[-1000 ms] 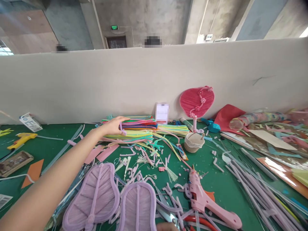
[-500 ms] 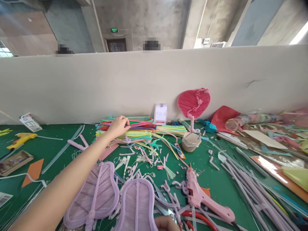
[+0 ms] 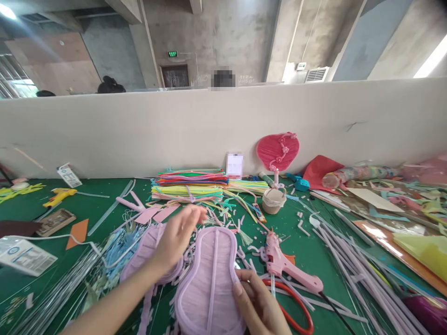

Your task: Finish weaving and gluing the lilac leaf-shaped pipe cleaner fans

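My right hand [image 3: 260, 300] grips the right edge of a lilac fan panel [image 3: 215, 279], which has a fuzzy rim, a sheer pleated face and a centre rib. My left hand [image 3: 185, 228] hovers beside the panel's upper left, fingers drawn together; what they hold, if anything, cannot be made out. Beneath that arm lies a second lilac fan [image 3: 150, 249], partly covered. Bundles of coloured pipe cleaners [image 3: 188, 186] are stacked beyond my left hand. A pink glue gun [image 3: 286, 263] and red-handled scissors [image 3: 298, 321] rest to the right of my right hand.
A finished red fan [image 3: 278, 151] stands by a small pot [image 3: 274, 201] near the white partition [image 3: 139, 130]. Lilac stems [image 3: 356, 274] spread at right. A yellow glue gun [image 3: 59, 197] and metal wires [image 3: 63, 288] lie left. Pipe-cleaner scraps litter the green tabletop [image 3: 296, 242].
My left hand has drawn back from the pipe-cleaner bundles towards the lilac panel. The panel and my right hand have come up further into view, and the camera view has shifted slightly.
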`<state>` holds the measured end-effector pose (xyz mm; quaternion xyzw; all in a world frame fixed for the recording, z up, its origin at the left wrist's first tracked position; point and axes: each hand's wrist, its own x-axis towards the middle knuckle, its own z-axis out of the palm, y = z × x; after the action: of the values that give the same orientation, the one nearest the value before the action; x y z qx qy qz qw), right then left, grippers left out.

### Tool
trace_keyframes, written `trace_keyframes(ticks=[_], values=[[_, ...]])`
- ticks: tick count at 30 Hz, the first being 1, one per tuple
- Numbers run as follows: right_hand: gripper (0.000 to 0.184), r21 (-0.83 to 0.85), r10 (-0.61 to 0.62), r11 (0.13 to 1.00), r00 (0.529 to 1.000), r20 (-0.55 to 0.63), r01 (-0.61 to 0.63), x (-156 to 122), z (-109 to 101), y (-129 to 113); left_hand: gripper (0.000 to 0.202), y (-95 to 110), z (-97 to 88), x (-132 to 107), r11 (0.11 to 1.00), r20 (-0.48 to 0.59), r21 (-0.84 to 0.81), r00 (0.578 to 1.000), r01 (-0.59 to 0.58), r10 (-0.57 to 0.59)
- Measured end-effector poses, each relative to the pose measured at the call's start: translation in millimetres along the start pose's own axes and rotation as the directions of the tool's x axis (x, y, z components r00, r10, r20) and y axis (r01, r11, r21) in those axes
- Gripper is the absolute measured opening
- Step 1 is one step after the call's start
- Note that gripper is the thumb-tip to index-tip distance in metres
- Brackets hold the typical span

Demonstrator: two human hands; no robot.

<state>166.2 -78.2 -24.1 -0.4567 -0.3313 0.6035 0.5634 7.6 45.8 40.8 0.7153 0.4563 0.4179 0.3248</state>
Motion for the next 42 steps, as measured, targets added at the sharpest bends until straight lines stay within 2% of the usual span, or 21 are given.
trace_keyframes(ticks=[2, 4, 6, 8, 13, 17, 20, 23, 25, 30, 33, 36, 40, 42], values=[[0.039, 0.000, -0.012, 1.000, 1.000, 0.016, 0.012, -1, 0, -5, 0.036, 6, 9.4, -30, 0.982, 0.076, -0.106, 0.986, 0.157, -0.149], [0.038, -0.017, -0.014, 1.000, 1.000, 0.027, 0.015, -1, 0, -5, 0.040, 6, 15.9, -47, 0.925, 0.110, -0.228, 0.952, 0.304, -0.286], [0.039, -0.039, -0.018, 0.999, 0.999, 0.034, 0.020, -1, -1, -5, 0.041, 2, 19.4, -53, 0.841, 0.120, -0.352, 0.911, 0.410, -0.394], [0.039, -0.055, -0.024, 0.998, 0.999, 0.042, 0.026, -1, -1, -6, 0.034, -3, 20.3, -55, 0.770, 0.130, -0.443, 0.883, 0.460, -0.452], [0.038, -0.084, 0.016, 0.996, 0.998, 0.060, -0.011, -4, 0, -15, 0.026, -6, 18.0, -58, 0.727, 0.171, -0.509, 0.882, 0.461, -0.440], [0.038, -0.129, 0.002, 0.992, 1.000, 0.004, -0.001, -3, -6, -19, 0.025, 1, 24.0, -67, 0.768, 0.192, -0.453, 0.891, 0.452, -0.411], [0.040, -0.164, -0.005, 0.986, 1.000, 0.008, 0.006, 0, -11, -23, 0.024, 7, 32.9, -74, 0.798, 0.259, -0.417, 0.899, 0.435, -0.354], [0.041, -0.188, -0.003, 0.982, 1.000, 0.003, 0.003, 2, -14, -25, 0.024, 11, 39.6, -79, 0.776, 0.344, -0.442, 0.884, 0.450, -0.316], [0.040, -0.191, 0.003, 0.982, 1.000, 0.000, -0.003, 3, -15, -26, 0.024, 12, 41.5, -79, 0.772, 0.355, -0.449, 0.882, 0.451, -0.309], [0.040, -0.182, 0.005, 0.983, 1.000, 0.031, 0.000, 1, -13, -27, 0.027, 11, 38.2, -74, 0.820, 0.246, -0.389, 0.905, 0.419, -0.346], [0.044, -0.130, 0.029, 0.991, 0.999, 0.017, -0.027, 0, -11, -29, 0.027, 5, 32.0, -68, 0.736, 0.158, -0.488, 0.876, 0.470, -0.455], [0.048, -0.125, 0.059, 0.991, 0.998, 0.027, -0.055, -1, -10, -30, 0.027, -3, 24.1, -62, 0.646, 0.067, -0.605, 0.839, 0.465, -0.540], [0.043, -0.161, 0.062, 0.986, 0.985, 0.161, -0.036, -1, -9, -29, 0.034, -9, 15.8, -57, 0.667, -0.111, -0.638, 0.811, 0.384, -0.574], [0.042, -0.166, 0.100, 0.984, 0.964, 0.246, -0.060, -2, -8, -30, 0.036, -12, 13.8, -55, 0.670, -0.170, -0.658, 0.800, 0.343, -0.575]])
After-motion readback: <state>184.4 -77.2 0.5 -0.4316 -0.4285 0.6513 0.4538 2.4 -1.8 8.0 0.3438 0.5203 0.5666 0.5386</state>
